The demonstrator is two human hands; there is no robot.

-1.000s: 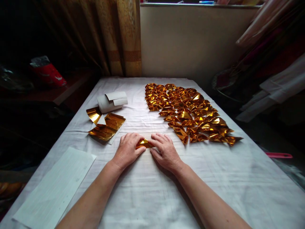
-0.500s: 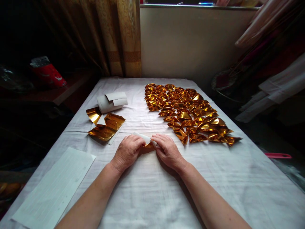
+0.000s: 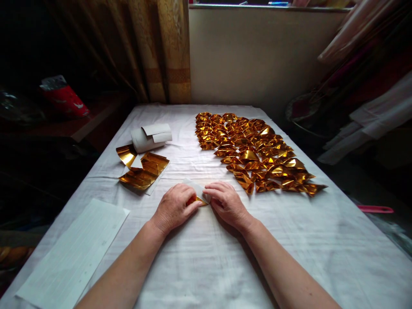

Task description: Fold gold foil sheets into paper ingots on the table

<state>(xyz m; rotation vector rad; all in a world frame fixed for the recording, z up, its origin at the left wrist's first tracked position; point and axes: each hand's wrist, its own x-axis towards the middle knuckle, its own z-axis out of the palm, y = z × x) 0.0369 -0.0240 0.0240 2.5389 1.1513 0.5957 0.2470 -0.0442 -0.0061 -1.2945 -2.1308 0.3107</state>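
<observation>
1. Grips: The left grip (image 3: 175,208) and the right grip (image 3: 227,204) lie knuckles up on the worktop (image 3: 199,266), fingertips meeting. Both are clenched at the fingertips on one gold foil piece (image 3: 197,199). It sits pinched between them, low on the cloth, with a white flap turned up on its far side.
2. Step in hand, in our judgement: a fold is being pressed. We advise lining up the edges before any pressure goes on, pinning the piece flat with one grip and running the crease with the other. Foil is likely to hold a false crease.
3. Toward the person from the grips: open cloth lies between the forearms, giving room to draw back.
4. Left of the left grip: a white paper sheet (image 3: 75,253) lies toward the person, reaching the worktop's left edge. Ahead and to the left lie loose gold sheets (image 3: 143,171), well apart from the grip, with a white roll (image 3: 149,136) just beyond them.
5. Ahead and right of the right grip: rows of folded gold pieces (image 3: 254,154) run to the far end. The nearest lies near the fingertips but apart. We judge that a wide sweep that way could scatter them.
6. Edges: The right edge is well apart from the right grip, and a pink item (image 3: 376,209) lies past it. Beyond the far edge stand a wall (image 3: 257,51) and a curtain (image 3: 161,51).
</observation>
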